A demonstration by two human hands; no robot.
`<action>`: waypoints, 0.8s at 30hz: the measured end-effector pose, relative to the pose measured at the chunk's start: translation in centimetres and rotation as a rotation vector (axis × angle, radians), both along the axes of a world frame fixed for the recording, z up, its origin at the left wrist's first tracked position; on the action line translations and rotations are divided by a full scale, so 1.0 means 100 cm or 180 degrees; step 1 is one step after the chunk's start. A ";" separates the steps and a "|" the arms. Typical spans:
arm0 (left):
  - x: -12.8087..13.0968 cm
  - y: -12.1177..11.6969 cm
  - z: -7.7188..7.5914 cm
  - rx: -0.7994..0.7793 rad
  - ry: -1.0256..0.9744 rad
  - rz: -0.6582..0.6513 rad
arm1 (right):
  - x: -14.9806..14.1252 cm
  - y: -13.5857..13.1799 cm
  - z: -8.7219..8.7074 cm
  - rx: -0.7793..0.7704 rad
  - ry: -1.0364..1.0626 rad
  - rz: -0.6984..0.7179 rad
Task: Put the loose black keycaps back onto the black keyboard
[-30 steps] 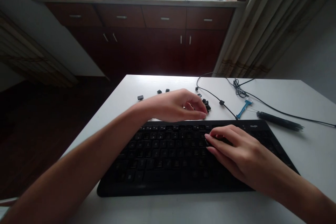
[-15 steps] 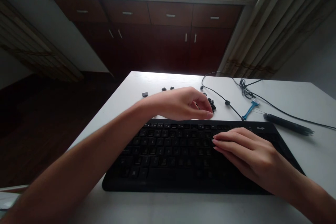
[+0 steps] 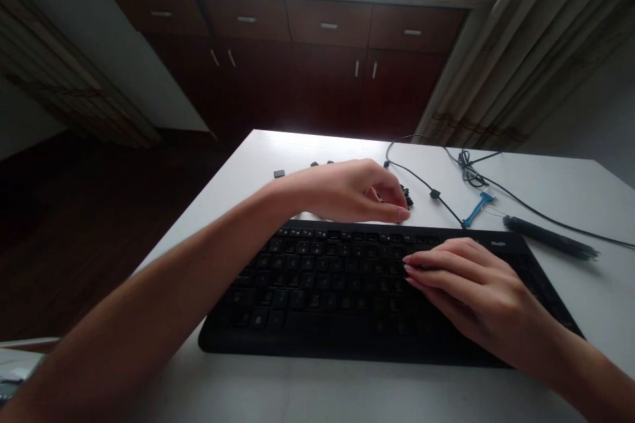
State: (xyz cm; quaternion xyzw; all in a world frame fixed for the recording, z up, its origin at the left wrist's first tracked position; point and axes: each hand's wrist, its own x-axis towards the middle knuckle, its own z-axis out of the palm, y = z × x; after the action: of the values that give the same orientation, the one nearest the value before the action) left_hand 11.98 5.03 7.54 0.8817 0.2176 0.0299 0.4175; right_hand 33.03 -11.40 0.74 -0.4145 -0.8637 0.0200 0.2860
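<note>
A black keyboard (image 3: 317, 338) lies across the table, with some of its key positions looking bare of caps. My left hand (image 3: 354, 193) hovers over the keyboard's back edge, its thumb and fingers curled together beside a small pile of black keycaps (image 3: 407, 198). Whatever those fingertips hold, if anything, is hidden. Over the right-hand part of the keys rests my right hand (image 3: 471, 281), fingers pressed together in a pinch at the key field. Its fingertips cover what is between them. One loose dark keycap (image 3: 279, 173) lies left of the left wrist.
On the white table (image 3: 288, 393), a blue brush (image 3: 479, 207) lies behind the keyboard, near a long black tool (image 3: 550, 238) with thin wires. A black cable (image 3: 471, 170) loops across the back right. Beyond stand dark red cabinets (image 3: 317, 86) under a window.
The view has shifted slightly, so the table and keyboard sit a little further right. Both hands keep nearly the same pose and place over the keyboard.
</note>
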 end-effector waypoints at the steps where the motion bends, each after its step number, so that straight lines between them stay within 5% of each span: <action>1: 0.000 0.000 0.000 0.0011 0.0015 0.0006 | 0.001 0.000 0.001 -0.0029 -0.0051 0.0008; 24: -0.001 0.002 0.001 0.0212 0.0151 0.0012 | 0.003 0.001 0.003 -0.0711 0.0058 0.0013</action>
State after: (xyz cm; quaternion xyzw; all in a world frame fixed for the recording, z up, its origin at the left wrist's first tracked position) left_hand 11.87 5.26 7.66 0.8952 0.2280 0.0170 0.3827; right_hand 33.36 -11.32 1.09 -0.4418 -0.8543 0.1205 0.2459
